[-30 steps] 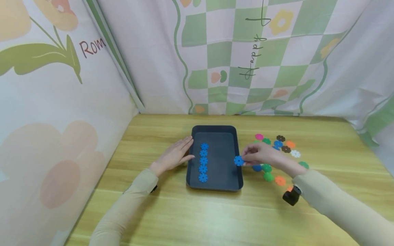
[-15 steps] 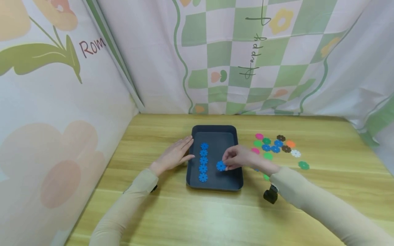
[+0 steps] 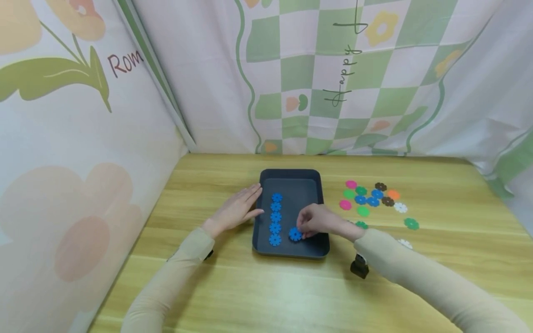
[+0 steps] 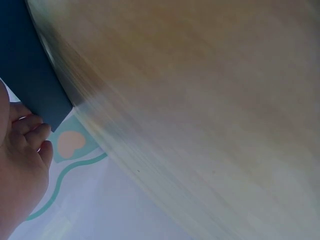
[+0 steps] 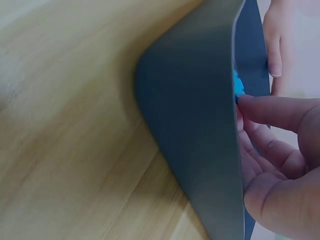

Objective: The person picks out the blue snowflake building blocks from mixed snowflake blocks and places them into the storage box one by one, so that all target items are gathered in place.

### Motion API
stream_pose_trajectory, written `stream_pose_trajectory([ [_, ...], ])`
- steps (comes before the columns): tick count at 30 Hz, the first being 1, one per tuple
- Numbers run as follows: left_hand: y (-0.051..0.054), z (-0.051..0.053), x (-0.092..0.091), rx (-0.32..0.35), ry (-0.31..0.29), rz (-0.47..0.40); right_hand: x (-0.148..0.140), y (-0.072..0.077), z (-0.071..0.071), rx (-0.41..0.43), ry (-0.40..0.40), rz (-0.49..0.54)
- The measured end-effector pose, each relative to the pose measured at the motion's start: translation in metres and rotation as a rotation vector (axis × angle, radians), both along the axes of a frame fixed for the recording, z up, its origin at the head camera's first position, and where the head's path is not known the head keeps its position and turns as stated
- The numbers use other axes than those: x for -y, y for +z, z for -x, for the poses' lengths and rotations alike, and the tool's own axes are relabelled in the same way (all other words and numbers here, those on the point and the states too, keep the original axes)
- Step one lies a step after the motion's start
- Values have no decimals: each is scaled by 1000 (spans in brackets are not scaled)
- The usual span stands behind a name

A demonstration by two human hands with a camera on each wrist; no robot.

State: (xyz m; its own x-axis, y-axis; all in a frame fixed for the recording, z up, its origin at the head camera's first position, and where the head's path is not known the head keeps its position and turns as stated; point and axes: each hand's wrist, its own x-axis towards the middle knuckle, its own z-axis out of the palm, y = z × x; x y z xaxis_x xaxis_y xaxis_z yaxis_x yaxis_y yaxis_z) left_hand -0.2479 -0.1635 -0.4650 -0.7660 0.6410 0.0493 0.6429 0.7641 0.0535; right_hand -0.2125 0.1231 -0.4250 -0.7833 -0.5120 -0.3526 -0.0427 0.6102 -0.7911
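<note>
A dark grey tray [image 3: 293, 187] lies on the wooden table, with several blue flower-shaped discs [image 3: 275, 216] in a column along its left side. My right hand [image 3: 318, 219] is over the tray's right half and pinches another blue flower-shaped disc [image 3: 295, 234] between thumb and fingers, low near the tray floor. In the right wrist view the tray wall hides most of that blue disc [image 5: 238, 84]. My left hand [image 3: 238, 208] rests against the tray's left rim with fingers extended; the left wrist view shows its fingers [image 4: 37, 135] at the tray's edge.
Loose flower-shaped discs in pink, green, blue, brown, orange and white lie scattered right of the tray, among them a pink disc [image 3: 345, 205] and a white disc [image 3: 400, 207]. My right forearm covers part of them. A patterned curtain [image 3: 333, 92] hangs behind the table [image 3: 208, 171].
The right hand has carried the blue disc from the tray's right rim leftward, then slightly toward me, low inside the tray. My left hand has stayed at the left rim.
</note>
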Motion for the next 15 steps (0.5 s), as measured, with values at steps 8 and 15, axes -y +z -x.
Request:
stream_pose_trajectory([
  [8, 1, -1, 0, 1, 4, -8, 5, -3, 0, -62, 6, -67],
  [15, 1, -2, 0, -3, 1, -25, 7, -2, -2, -91, 13, -106],
])
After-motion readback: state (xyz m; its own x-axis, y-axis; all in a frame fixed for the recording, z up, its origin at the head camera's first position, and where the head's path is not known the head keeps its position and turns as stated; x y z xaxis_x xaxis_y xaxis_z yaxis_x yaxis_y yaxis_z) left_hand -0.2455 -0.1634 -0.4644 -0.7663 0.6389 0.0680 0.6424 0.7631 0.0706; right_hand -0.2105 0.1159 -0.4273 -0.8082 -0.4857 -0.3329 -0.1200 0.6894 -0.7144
